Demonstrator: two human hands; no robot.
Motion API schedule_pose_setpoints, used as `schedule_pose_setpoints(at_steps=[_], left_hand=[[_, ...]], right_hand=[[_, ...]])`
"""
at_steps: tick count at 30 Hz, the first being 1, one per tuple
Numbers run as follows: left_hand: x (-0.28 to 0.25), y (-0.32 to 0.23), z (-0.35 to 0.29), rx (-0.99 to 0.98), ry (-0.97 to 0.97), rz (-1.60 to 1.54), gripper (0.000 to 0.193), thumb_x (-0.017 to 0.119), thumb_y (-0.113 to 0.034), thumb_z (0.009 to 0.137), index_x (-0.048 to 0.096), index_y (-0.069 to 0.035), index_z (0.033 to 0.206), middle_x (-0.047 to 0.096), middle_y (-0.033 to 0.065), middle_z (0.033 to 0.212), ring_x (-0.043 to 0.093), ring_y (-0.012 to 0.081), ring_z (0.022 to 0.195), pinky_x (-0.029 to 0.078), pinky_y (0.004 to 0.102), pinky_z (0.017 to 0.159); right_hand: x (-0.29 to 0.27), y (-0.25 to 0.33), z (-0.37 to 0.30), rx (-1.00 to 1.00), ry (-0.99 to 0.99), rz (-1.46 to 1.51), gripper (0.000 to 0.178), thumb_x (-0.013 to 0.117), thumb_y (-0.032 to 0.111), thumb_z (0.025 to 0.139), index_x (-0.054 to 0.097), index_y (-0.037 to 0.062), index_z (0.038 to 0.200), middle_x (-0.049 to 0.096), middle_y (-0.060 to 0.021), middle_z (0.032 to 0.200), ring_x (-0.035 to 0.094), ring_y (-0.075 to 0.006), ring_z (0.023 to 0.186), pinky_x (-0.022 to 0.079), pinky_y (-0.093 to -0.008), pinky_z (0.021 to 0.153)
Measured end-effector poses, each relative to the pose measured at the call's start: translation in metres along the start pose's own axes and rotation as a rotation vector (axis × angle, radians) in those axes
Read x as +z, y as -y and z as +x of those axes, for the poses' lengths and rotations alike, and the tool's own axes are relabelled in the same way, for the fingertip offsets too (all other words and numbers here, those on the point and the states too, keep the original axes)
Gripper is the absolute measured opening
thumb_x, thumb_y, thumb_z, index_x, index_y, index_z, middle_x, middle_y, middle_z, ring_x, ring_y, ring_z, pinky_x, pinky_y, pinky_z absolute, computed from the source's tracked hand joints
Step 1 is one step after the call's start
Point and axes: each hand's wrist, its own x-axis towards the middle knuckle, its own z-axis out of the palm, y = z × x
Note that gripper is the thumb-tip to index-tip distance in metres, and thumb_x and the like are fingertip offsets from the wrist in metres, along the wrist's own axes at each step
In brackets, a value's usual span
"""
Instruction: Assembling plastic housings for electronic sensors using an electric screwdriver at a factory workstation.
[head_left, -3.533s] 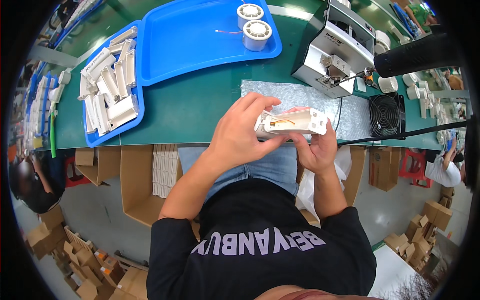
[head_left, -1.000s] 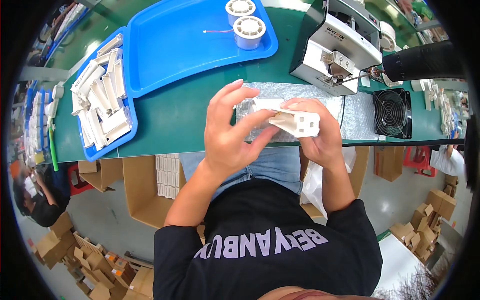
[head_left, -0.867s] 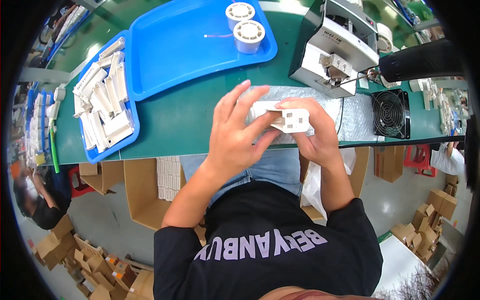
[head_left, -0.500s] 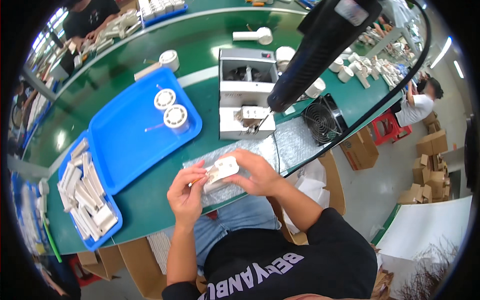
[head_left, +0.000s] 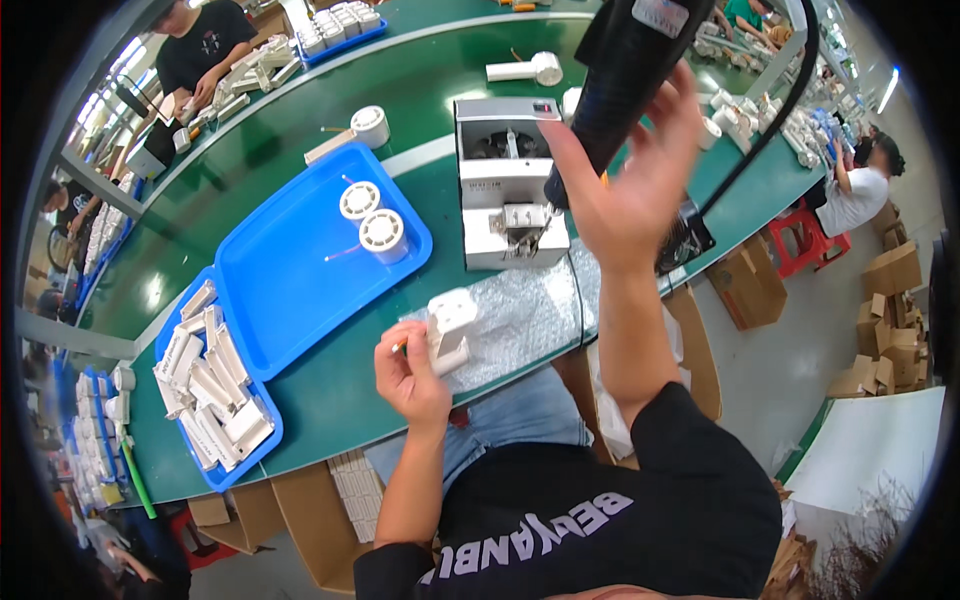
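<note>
- White plastic housing [head_left: 449, 325] stands on end at the near edge of the bubble-wrap sheet [head_left: 525, 310], on the green counter [head_left: 330, 385], just in front of the person.
- Judged light and rigid: a small moulded shell, smooth-sided, likely to slip if pinched only at the corners. Best taken across its long flat faces, low down, so it stays steady upright.
- Left hand [head_left: 410, 370] is partly curled, fingers closed around the housing's lower left side, holding it against the wrap.
- Right hand [head_left: 640, 180] is raised, fingers spread and wrapping around the black electric screwdriver [head_left: 625, 75] that hangs from above on a black cable [head_left: 770, 130]; whether the grip has fully closed, cannot tell.
- Grey screw-feeder machine [head_left: 505, 180] sits just behind the wrap.
- Blue tray [head_left: 300, 270] to the left carries two white round parts [head_left: 372, 218].
</note>
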Motion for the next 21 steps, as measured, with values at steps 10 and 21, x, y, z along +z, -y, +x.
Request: schedule_pose_setpoints(at_steps=[10, 21], left_hand=[[0.01, -0.006, 0.002, 0.256, 0.181, 0.48, 0.001, 0.061, -0.003, 0.091, 0.062, -0.003, 0.09, 0.069, 0.0088, 0.089, 0.064, 0.0263, 0.087, 0.044, 0.0356, 0.087], [0.013, -0.001, -0.009, 0.049, 0.148, 0.187, 0.013, 0.04, -0.011, 0.104, 0.045, 0.0, 0.098, 0.065, 0.015, 0.093, 0.062, 0.0207, 0.09, 0.049, 0.0336, 0.085]], right_hand=[[-0.003, 0.03, 0.018, -0.062, -0.012, 0.416, 0.041, 0.06, 0.019, 0.097, 0.037, 0.0007, 0.126, 0.06, -0.0111, 0.092, 0.059, -0.0142, 0.06, 0.05, -0.0267, 0.053], [0.039, 0.017, 0.037, 0.087, 0.194, 0.319, 0.058, 0.054, 0.011, 0.099, 0.025, 0.0032, 0.149, 0.059, -0.0056, 0.09, 0.05, -0.0072, 0.052, 0.045, -0.0201, 0.047]])
